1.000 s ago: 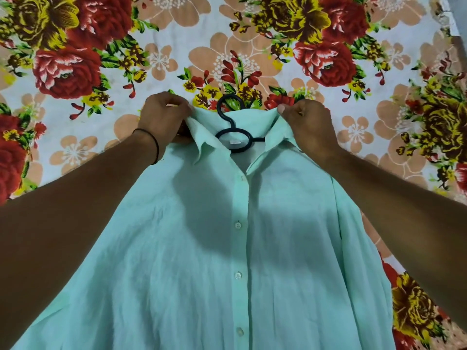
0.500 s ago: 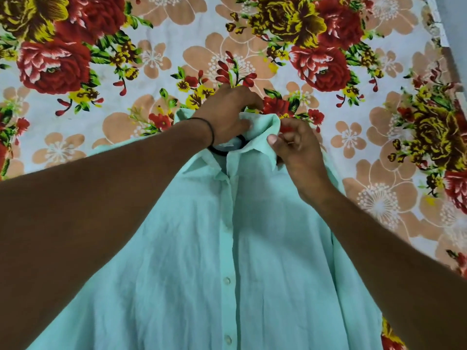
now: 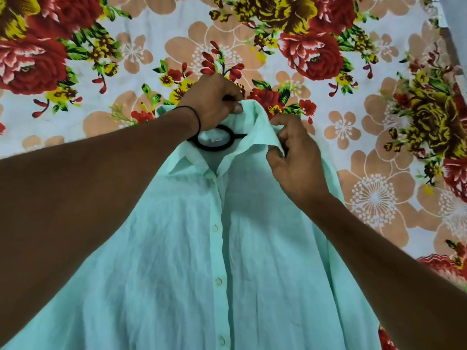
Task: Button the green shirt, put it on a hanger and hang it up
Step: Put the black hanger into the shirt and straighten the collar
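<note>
The pale green shirt [image 3: 192, 261] lies face up on the floral sheet, its front placket buttoned below the open neck. A black hanger [image 3: 228, 142] sits inside the neck; only its ring and a short bar show, and its hook is hidden under my left hand. My left hand [image 3: 214, 104] is closed at the back of the collar, thumb pressing the collar edge. Over on the right side of the collar [image 3: 260, 137], my right hand [image 3: 293, 157] pinches the fabric between thumb and fingers.
A bed sheet [image 3: 353, 198] printed with large red, yellow and peach flowers covers the whole surface around the shirt. A grey strip [image 3: 454, 24] at the top right marks the sheet's edge.
My left hand moved from the left collar tip to the back of the collar, over the hanger's hook. My right hand shifted down onto the right collar. The shirt sits further right in view.
</note>
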